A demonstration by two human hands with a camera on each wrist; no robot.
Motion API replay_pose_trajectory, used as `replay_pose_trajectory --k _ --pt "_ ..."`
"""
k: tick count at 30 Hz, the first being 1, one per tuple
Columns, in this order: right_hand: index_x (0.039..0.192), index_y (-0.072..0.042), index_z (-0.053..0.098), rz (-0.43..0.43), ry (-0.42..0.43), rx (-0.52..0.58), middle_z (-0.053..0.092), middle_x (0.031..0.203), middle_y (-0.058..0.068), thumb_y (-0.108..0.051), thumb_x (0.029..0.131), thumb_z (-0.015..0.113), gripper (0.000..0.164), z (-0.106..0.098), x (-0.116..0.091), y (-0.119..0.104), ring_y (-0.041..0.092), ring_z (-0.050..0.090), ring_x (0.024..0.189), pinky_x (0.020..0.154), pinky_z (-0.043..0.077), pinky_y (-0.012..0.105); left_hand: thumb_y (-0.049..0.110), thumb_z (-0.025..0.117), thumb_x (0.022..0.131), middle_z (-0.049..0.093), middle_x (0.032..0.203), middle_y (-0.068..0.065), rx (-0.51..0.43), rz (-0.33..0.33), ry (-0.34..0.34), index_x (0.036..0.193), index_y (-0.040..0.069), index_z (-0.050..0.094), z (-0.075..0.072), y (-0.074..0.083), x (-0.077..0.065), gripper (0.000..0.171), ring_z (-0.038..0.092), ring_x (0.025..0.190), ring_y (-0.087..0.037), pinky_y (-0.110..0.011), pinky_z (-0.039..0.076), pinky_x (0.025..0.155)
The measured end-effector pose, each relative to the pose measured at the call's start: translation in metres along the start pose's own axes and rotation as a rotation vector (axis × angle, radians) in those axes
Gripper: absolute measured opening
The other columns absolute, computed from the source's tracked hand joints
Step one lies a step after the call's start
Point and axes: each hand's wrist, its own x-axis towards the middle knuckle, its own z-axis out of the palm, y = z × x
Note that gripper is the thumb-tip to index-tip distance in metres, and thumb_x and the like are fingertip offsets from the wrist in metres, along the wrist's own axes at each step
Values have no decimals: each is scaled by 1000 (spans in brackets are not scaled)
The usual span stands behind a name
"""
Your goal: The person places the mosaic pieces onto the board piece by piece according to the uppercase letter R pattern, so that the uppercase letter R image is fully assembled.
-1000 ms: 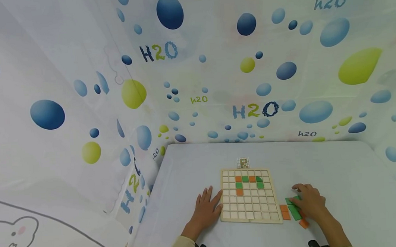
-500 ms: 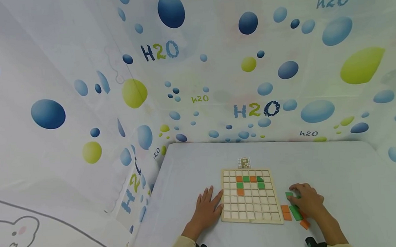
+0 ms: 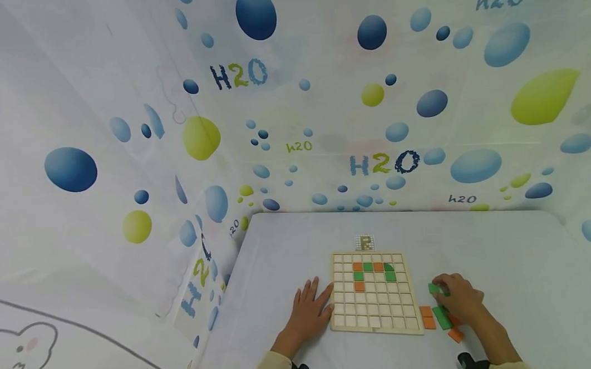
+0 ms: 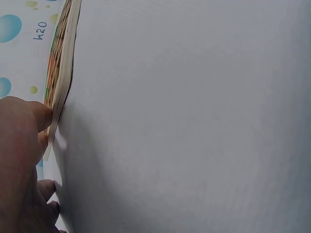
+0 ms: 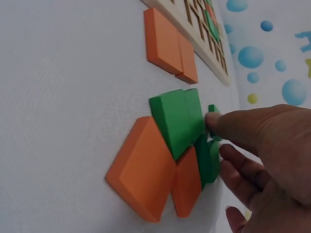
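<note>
A wooden grid board (image 3: 374,308) lies on the table, with orange and green tiles set in some upper squares. My left hand (image 3: 307,315) rests with spread fingers along its left side, thumb and forefinger at the rim. To the right of the board, my right hand (image 3: 461,297) bends over loose tiles. Thumb and forefinger pinch a small green tile (image 3: 433,288), partly covered by the thumb in the right wrist view. Below that hand lie green tiles (image 5: 175,119) side by side and a thick orange tile (image 5: 143,170); the palm hides others from the head view.
A small pattern card (image 3: 365,242) lies just beyond the board's far edge. Two orange tiles (image 3: 427,318) sit by the board's lower right corner. White sheeting printed with coloured drops (image 3: 475,165) rises behind the table (image 3: 509,251).
My right hand has shifted slightly left; its thumb and forefinger have closed in on the small green tile, which has separated from the green tiles below. My left hand stays put.
</note>
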Motion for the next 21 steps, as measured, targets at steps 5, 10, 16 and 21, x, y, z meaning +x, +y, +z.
replay_pose_trajectory --k 5,10,16,21 --pt "127 -2 64 -10 31 -3 58 130 32 -17 97 74 35 6 6 0 49 56 116 82 43 65 41 48 110 29 172 -18 -1 1 6 163 27 43 2 -1 0 55 24 159 -44 -68 21 124" --pt "126 -4 67 -38 71 9 60 126 28 -14 98 72 30 13 10 1 48 57 116 79 44 61 40 49 110 31 171 -20 -10 15 21 162 26 44 2 0 0 54 26 158 -46 -70 22 122" --pt "127 -1 67 -58 83 58 58 130 31 -14 98 71 32 15 14 -1 50 56 120 81 43 61 42 47 110 29 172 -18 -1 2 21 164 28 42 3 0 0 55 24 159 -44 -69 20 124" --pt "128 0 66 -38 57 84 57 130 31 -16 98 70 34 15 16 -4 49 57 120 82 42 61 40 49 110 30 171 -19 1 -1 18 163 26 44 2 1 0 55 25 159 -45 -69 22 123"
